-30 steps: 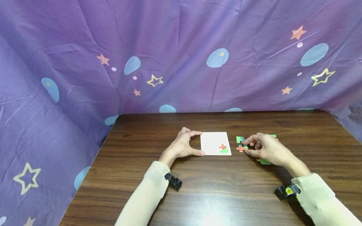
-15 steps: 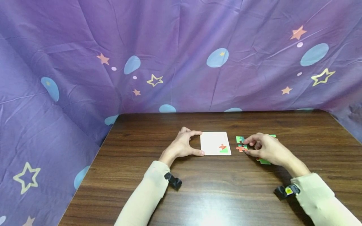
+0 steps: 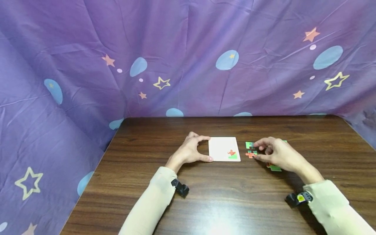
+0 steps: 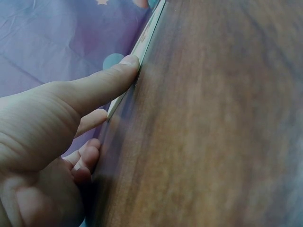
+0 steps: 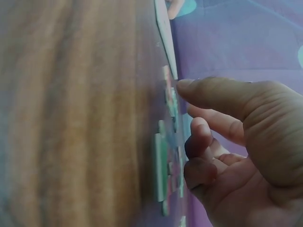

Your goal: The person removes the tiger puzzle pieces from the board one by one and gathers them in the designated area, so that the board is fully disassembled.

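Observation:
In the head view a white square puzzle board (image 3: 218, 148) lies flat on the table, with a red and green puzzle piece (image 3: 232, 154) in its near right corner. My left hand (image 3: 189, 150) holds the board's left side, thumb at the near corner and a finger at the far one. To the right lie a green and blue piece (image 3: 249, 145) and a red piece (image 3: 251, 154). My right hand (image 3: 277, 154) has its index fingertip by the green and blue piece and its thumb by the red one; the fingertips are apart. More pieces (image 5: 162, 165) lie partly hidden under this hand.
The brown wooden table (image 3: 188, 195) reaches back to a purple curtain (image 3: 182, 58) with stars and ovals, which also hangs at the left. Each wrist wears a black camera mount (image 3: 180, 188).
My right index finger has lifted slightly off the green and blue piece. The left hand and the board stay in place.

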`<state>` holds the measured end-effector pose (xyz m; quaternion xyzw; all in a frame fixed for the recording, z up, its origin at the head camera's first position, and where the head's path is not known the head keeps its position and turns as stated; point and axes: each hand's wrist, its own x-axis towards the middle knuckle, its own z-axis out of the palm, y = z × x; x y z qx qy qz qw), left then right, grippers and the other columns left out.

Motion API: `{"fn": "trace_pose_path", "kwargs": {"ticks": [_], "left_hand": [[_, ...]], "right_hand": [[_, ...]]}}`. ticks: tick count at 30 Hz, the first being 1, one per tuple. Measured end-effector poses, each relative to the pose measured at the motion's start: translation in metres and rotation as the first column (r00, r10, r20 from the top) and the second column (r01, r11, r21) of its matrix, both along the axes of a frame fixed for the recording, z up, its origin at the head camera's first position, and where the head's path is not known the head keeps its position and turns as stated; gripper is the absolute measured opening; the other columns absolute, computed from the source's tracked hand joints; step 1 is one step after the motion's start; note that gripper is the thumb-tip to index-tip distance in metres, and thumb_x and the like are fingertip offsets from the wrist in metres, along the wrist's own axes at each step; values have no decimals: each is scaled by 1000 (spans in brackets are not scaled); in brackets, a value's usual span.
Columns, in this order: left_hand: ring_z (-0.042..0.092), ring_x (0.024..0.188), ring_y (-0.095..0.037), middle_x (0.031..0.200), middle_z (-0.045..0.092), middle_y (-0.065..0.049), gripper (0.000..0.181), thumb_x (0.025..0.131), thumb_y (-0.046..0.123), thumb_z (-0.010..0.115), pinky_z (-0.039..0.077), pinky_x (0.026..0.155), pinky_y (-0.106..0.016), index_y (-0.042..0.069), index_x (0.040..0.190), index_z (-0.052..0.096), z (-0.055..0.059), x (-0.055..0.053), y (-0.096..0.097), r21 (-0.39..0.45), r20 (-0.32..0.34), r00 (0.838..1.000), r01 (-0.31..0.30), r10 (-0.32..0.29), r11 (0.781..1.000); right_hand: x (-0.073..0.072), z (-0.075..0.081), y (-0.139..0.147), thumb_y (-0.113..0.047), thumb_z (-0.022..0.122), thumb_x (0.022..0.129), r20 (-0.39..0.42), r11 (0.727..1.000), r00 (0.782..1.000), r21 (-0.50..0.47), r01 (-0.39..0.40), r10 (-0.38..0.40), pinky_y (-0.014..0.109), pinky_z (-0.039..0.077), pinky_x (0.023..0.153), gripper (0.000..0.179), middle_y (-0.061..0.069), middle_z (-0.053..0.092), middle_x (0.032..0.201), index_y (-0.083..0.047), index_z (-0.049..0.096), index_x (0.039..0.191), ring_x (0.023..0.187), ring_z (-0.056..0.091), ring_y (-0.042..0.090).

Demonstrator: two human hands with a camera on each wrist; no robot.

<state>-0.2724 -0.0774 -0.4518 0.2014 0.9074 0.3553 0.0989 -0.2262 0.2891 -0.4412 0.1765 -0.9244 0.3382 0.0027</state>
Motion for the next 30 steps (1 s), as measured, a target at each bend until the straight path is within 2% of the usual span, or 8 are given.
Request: {"fn": "trace_pose_path", "kwargs": {"ticks": [10,15,22,30], "left_hand": [[50,136,-26,148,50,-10,93,79,37,104,47,121,-47,27,160,62,-1,0,0,-5,-6,1000,-1,1,1000],[50,136,-25,147,50,-9,92,79,37,104,48,120,-47,27,160,62,0,1,0,-9,-12,1000,1,-2,1000],[50,136,-26,147,50,-9,92,78,37,104,48,119,-47,25,160,62,0,1,-1,0,-18,1000,5,-5,1000],[51,131,-25,143,51,-9,91,79,36,104,50,117,-46,25,160,62,-1,0,-2,-5,-15,1000,2,-2,1000]], "right_hand": [[-2,11,-6,-10,92,92,-14,996,1000,-91,-21,20,24,51,62,43,10,72,106,-4,75,131,74,63,7],[-4,12,-18,-6,91,92,14,982,999,-186,-39,42,25,56,63,44,14,69,104,0,74,132,75,67,9],[-10,5,-43,2,86,94,118,943,984,-319,-93,136,35,63,60,49,17,64,100,9,66,138,71,69,15],[-14,-5,-67,1,86,95,155,933,973,-344,-109,171,38,65,61,47,16,65,97,8,66,137,73,71,18]]}}
